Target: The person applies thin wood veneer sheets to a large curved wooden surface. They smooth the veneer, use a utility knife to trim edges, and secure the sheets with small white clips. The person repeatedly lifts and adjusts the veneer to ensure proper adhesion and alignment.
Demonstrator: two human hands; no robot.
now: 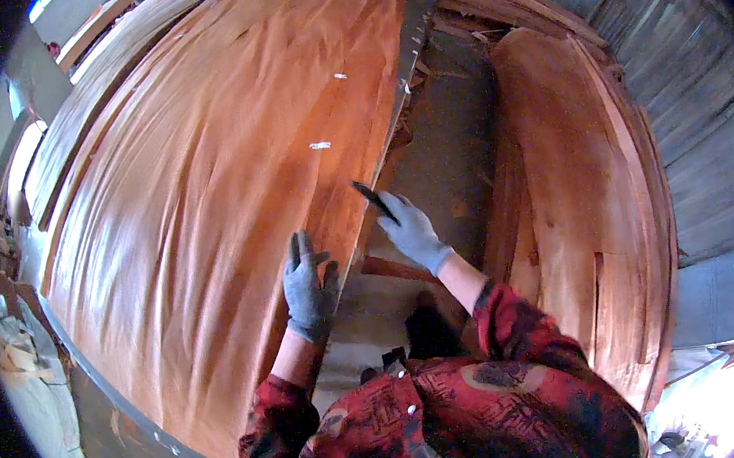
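Observation:
A large reddish-brown sheet of wood veneer (203, 183) lies in front of me, rippled and glossy, on a raised surface. My left hand (309, 292), in a grey glove, rests on the veneer near its right edge, fingers stretched out and holding nothing. Just right of that edge, my right hand (414, 233), gloved too, is closed round a slim black knife-like tool (373, 200). The tool points up and left over the veneer's edge; its exact kind is not clear. Small white strips of tape (320, 146) stick to the sheet beyond my hands.
A dark gap (454, 123) runs along the sheet's right side. Past it, another stack of brown veneer (558, 193) curves toward the right. Corrugated metal panels (689, 83) stand behind that stack. Crumpled pale plastic (43, 401) lies at the far left.

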